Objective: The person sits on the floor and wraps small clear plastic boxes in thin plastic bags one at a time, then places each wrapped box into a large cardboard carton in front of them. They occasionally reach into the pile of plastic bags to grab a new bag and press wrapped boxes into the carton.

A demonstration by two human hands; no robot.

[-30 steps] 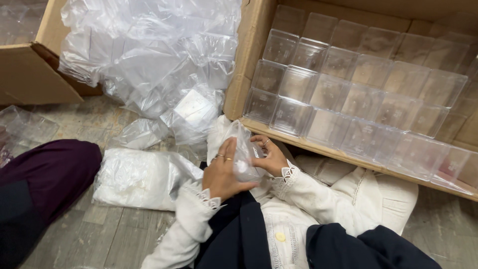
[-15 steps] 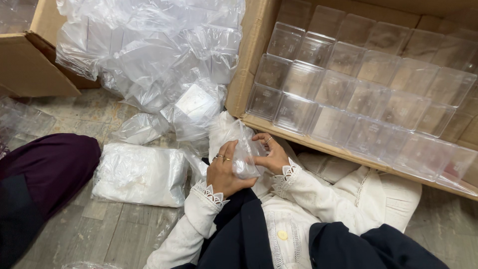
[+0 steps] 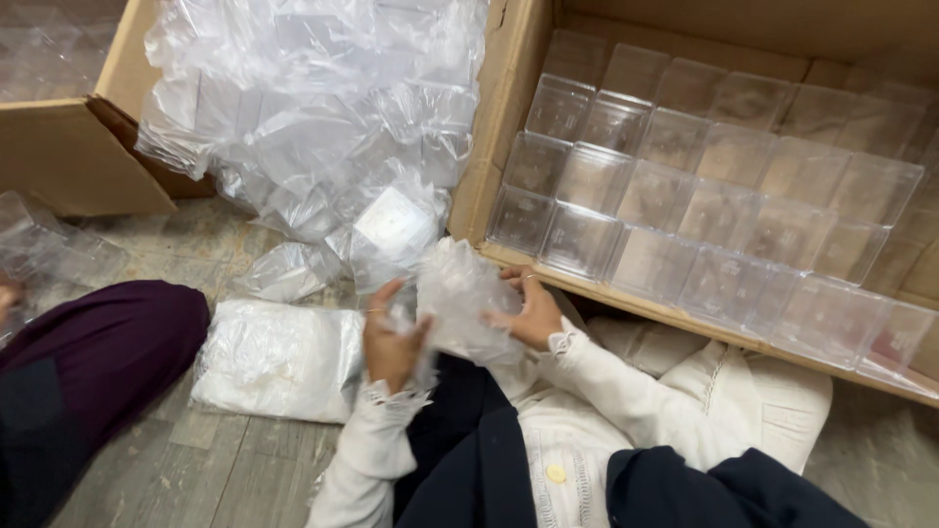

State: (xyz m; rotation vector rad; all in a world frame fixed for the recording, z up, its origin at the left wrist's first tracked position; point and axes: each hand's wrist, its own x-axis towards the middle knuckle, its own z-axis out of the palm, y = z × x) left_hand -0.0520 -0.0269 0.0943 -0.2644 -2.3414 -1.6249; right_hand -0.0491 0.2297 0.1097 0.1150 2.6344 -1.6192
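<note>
My left hand (image 3: 391, 337) and my right hand (image 3: 529, 311) together hold a small crinkled clear plastic bag (image 3: 460, 293) with something clear inside, over my lap. Both hands grip its sides, left on the left edge, right on the right edge. Just beyond, an open cardboard box (image 3: 509, 127) holds rows of clear square plastic boxes (image 3: 704, 196). A heap of clear plastic bags (image 3: 313, 117) spills from a second cardboard box (image 3: 68, 147) at the left.
A white stuffed plastic bag (image 3: 274, 357) lies on the grey wood floor (image 3: 196, 469) by my left arm. Another person's dark purple sleeve or leg (image 3: 88, 372) is at the lower left. More clear wrapping (image 3: 49, 254) lies at the far left.
My hands have pulled apart a little, spreading the small bag wider between them. The view has shifted slightly; the boxes have not moved.
</note>
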